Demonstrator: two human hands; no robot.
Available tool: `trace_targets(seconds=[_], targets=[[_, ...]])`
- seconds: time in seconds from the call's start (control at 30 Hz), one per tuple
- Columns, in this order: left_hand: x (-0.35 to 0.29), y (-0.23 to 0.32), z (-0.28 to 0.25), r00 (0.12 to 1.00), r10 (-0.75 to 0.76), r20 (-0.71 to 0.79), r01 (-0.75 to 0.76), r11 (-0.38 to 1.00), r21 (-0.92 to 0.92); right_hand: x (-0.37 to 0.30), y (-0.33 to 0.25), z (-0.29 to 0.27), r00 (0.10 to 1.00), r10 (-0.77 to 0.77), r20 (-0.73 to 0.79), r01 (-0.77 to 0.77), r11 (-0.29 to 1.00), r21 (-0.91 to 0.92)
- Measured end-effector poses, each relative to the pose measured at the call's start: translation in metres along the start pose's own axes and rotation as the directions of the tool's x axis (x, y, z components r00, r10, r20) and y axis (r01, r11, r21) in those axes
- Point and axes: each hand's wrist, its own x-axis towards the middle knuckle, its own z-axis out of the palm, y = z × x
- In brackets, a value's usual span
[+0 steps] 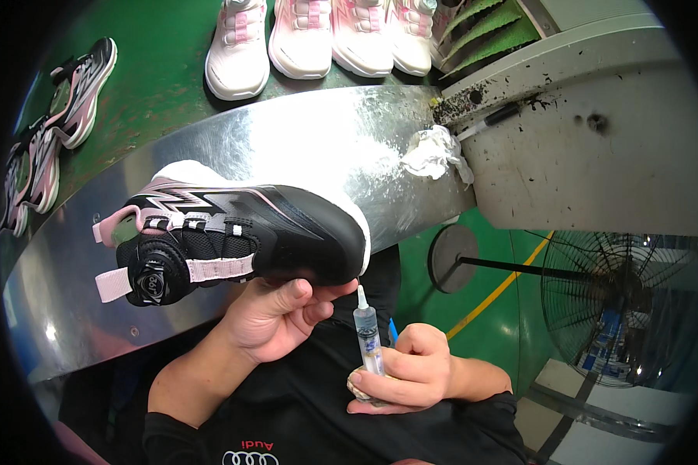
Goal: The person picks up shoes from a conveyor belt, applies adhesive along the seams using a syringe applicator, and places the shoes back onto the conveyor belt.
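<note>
A black sneaker (279, 229) with pink trim, a white sole and a round lace dial lies on its side, toe to the right. My left hand (275, 318) is closed on its near side by the toe. Upright in my right hand (407, 370) is a clear syringe (368, 341) with a white tapered nozzle. The nozzle tip is at the front edge of the toe, close to my left fingertips; I cannot tell whether it touches. A blue stick-like piece (393, 331) shows behind my right hand. Something pale and patterned is pressed under the syringe's lower end.
Under the sneaker runs a shiny metal bench (77, 310). White and pink sneakers (302, 43) stand in a row beyond it, and several black ones (81, 101) at far left. Crumpled white tissue (434, 155) and a black marker (492, 120) lie by a grey machine panel (589, 155). A fan (620, 302) stands at right.
</note>
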Motion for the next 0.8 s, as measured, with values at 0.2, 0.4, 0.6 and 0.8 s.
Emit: trace_targets(seconds=[0.2,0.4,0.6,0.8], targets=[[-0.007,0.003,0.0,0.999,0.032,0.041,-0.03,0.998,-0.051,0.012,0.001,0.001,0.999,-0.029,0.029,0.029,1.0,0.009],[-0.022,-0.006,-0.028,0.989,-0.127,0.071,0.131,0.989,-0.062,-0.012,0.009,-0.016,0.995,0.061,-0.075,-0.063,0.998,-0.027],[-0.062,-0.012,-0.051,0.981,-0.182,-0.07,0.183,0.983,0.015,-0.026,0.084,0.013,0.897,0.435,-0.081,-0.413,0.888,0.2],[-0.059,-0.009,-0.058,0.943,-0.307,-0.13,0.319,0.944,0.084,-0.017,0.099,0.027,0.841,0.535,-0.075,-0.479,0.803,0.354]])
